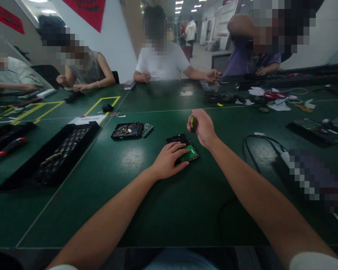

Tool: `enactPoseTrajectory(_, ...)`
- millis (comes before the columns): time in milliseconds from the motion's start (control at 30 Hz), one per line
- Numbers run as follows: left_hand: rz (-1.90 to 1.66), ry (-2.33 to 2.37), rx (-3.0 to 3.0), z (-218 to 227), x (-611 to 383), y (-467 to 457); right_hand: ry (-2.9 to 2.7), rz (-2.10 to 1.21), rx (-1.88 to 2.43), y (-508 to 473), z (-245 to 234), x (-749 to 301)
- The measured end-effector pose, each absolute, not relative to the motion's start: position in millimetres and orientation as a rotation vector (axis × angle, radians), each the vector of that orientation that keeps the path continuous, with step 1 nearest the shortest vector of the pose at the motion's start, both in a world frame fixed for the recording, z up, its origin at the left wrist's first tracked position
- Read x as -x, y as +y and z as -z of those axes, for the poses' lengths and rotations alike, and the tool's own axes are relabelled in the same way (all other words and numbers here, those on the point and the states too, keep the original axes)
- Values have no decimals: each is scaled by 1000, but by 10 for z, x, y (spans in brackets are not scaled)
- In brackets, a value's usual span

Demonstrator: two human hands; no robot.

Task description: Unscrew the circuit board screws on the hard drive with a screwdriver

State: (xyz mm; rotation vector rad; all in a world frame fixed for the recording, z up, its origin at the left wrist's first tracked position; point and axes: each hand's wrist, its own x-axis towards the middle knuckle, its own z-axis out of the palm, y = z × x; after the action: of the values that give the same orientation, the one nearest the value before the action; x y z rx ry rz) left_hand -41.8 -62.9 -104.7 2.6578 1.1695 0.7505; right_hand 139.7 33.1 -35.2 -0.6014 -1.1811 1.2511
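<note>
A black hard drive (179, 139) with a green circuit board (189, 153) lies on the green table (146, 202) ahead of me. My left hand (169, 160) rests on its near side, fingers laid flat over the board. My right hand (202, 126) hovers just above the drive's far right corner, closed round a black and yellow screwdriver handle (193, 123). The tool's tip is hidden behind the hand.
A second opened hard drive (127, 131) with a loose board (147, 129) lies to the left. A long black tray (52, 153) sits at left, a red-handled screwdriver (10, 146) beyond it. Cables (256, 144) and devices lie right. Several people sit across the table.
</note>
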Motion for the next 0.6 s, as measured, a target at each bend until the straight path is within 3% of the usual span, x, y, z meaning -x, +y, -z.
enactPoseTrajectory(600,-762,1163,-2647,1030,414,-638,-1202,-1295,562,269,332,-1399)
